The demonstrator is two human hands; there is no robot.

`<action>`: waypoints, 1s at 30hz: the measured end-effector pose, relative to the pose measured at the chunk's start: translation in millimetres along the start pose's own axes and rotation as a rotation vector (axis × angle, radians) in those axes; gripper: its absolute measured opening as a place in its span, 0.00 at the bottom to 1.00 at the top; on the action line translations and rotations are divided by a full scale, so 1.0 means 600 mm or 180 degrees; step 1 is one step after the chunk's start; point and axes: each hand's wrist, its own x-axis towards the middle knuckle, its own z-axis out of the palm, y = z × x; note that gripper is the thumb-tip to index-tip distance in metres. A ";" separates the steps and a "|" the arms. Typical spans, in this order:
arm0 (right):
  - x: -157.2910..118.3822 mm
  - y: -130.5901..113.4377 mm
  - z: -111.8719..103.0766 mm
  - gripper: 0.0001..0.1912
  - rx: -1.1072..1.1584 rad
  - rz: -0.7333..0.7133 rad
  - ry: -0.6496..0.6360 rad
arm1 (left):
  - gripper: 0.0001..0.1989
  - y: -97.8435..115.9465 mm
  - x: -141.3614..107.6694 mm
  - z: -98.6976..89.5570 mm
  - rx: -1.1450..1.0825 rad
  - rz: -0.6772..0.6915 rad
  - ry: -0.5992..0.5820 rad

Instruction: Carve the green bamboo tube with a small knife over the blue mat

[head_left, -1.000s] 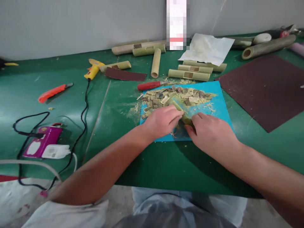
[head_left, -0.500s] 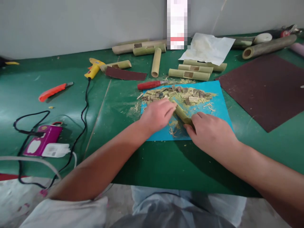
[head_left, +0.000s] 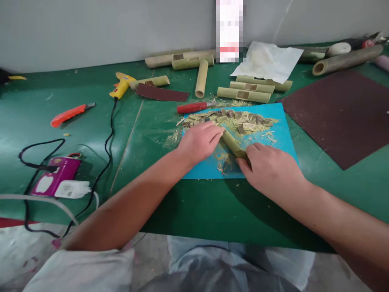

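Observation:
A pale green bamboo tube [head_left: 232, 142] lies slanted between my hands, low over a blue sheet [head_left: 285, 140]. My left hand [head_left: 199, 142] closes on its far end, with the fingertips partly hidden. Around the near end, my right hand [head_left: 270, 164] is wrapped, its thumb underneath. Bamboo chips and sawdust [head_left: 249, 125] are heaped on the sheet just beyond the tube. A tool with a red handle [head_left: 192, 107] rests at the sheet's far left corner.
Several cut bamboo tubes [head_left: 245, 94] lie at the back. Brown sandpaper [head_left: 340, 121] covers the right side. To the left are a yellow glue gun [head_left: 122, 87], an orange utility knife [head_left: 68, 115], and a purple power strip [head_left: 57, 174] with trailing cords. White paper [head_left: 267, 61] sits behind.
Both hands keep their grip on the bamboo tube, which has hardly moved. The whole view has shifted slightly.

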 end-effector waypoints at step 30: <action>0.000 0.000 -0.001 0.14 -0.0003 -0.0044 -0.0069 | 0.15 0.000 0.002 -0.003 -0.0374 0.0113 -0.0164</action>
